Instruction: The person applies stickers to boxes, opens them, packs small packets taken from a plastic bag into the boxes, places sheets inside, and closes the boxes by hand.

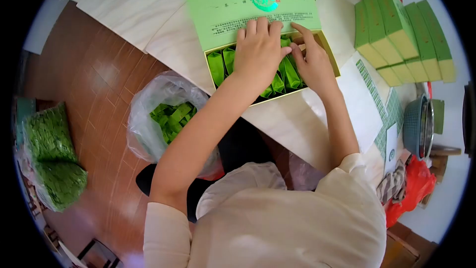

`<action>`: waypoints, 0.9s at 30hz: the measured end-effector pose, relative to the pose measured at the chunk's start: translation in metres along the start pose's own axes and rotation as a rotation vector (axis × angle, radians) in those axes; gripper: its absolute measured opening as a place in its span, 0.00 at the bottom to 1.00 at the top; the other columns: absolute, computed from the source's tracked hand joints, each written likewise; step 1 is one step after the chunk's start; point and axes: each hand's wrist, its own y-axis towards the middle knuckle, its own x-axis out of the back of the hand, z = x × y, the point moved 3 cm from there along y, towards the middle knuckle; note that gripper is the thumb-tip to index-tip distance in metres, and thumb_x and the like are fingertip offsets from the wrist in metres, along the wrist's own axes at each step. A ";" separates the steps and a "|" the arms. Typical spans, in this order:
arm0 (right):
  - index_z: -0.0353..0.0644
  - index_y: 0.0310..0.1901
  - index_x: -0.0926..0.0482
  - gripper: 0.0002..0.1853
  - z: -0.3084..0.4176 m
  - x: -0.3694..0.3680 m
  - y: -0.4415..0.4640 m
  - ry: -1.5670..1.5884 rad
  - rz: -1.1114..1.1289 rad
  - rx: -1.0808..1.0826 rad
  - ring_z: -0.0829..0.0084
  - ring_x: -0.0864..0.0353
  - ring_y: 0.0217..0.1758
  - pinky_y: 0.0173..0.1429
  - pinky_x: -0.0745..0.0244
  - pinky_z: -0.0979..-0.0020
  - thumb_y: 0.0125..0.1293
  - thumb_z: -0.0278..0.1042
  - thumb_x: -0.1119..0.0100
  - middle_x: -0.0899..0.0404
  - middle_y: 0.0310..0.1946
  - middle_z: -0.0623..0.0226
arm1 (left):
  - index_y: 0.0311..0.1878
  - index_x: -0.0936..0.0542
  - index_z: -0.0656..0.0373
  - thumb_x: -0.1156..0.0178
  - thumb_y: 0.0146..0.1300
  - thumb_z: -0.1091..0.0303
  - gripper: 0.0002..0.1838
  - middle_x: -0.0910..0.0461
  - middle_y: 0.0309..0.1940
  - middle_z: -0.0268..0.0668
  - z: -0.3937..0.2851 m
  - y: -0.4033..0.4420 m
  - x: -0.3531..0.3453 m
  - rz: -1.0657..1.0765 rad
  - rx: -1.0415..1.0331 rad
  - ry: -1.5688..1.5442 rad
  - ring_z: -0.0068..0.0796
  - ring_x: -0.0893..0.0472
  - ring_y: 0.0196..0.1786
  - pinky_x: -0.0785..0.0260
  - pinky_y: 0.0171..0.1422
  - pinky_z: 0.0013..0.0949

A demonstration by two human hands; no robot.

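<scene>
A light-green gift box (214, 89) with a yellowish rim sits on the table, its printed lid (223, 7) folded back. Green foil packets (216, 68) stand in rows inside it. My left hand (259, 52) lies over the middle packets, fingers stretched towards the lid and thumb out to the right; it hides what is under the palm. At the box's right end is my right hand (315, 64), thumb and forefinger apart near the packets (291, 73) there. I see nothing held in either hand.
A bag (136, 124) of green packets is open below the table edge. Another full bag (54, 164) lies on the floor at left. Stacked green boxes (391, 25) stand at right, beyond a white sheet (359, 99). A blue basket (412, 126) and red plastic bag (414, 188) are farther right.
</scene>
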 end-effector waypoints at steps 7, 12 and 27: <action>0.37 0.45 0.27 0.06 0.007 0.015 -0.018 0.391 -0.460 -0.001 0.77 0.25 0.39 0.39 0.26 0.76 0.69 0.24 0.53 0.25 0.40 0.64 | 0.47 0.25 0.63 0.47 0.66 0.70 0.09 0.24 0.43 0.40 0.075 -0.090 0.082 -0.347 0.276 -0.704 0.33 0.26 0.49 0.36 0.59 0.33; 0.37 0.41 0.30 0.06 0.079 -0.002 -0.063 0.388 -0.367 0.495 0.71 0.30 0.28 0.33 0.30 0.72 0.67 0.20 0.59 0.26 0.29 0.60 | 0.46 0.24 0.62 0.51 0.70 0.70 0.08 0.23 0.38 0.33 0.143 -0.271 0.063 -0.580 0.849 -0.773 0.21 0.26 0.44 0.34 0.53 0.25; 0.35 0.55 0.30 0.21 0.061 -0.442 -0.146 -0.144 0.976 0.097 0.56 0.24 0.53 0.51 0.25 0.60 0.62 0.32 0.41 0.24 0.50 0.52 | 0.49 0.25 0.59 0.50 0.72 0.66 0.10 0.24 0.37 0.30 0.156 -0.483 -0.042 -0.488 1.480 -1.056 0.19 0.27 0.38 0.34 0.46 0.24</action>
